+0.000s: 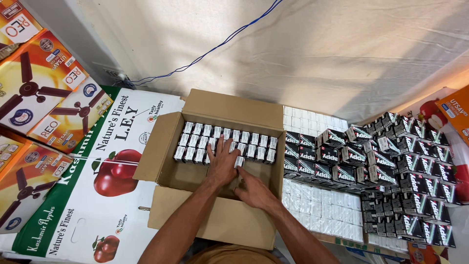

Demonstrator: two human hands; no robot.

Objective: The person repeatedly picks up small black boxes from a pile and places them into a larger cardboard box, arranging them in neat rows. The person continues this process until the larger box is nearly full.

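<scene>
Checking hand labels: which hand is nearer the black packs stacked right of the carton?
Right. The right hand is inside the carton on the side toward the black packs; the left hand lies farther left, on the small boxes.

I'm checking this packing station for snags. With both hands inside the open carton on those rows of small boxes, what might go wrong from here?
The left hand presses on the standing rows of small boxes in the cardboard carton; with the near part unfilled, they may tip forward. The right hand works close beside it, so one could knock the last box askew. The stacked black boxes to the right look uneven and might slide.
</scene>
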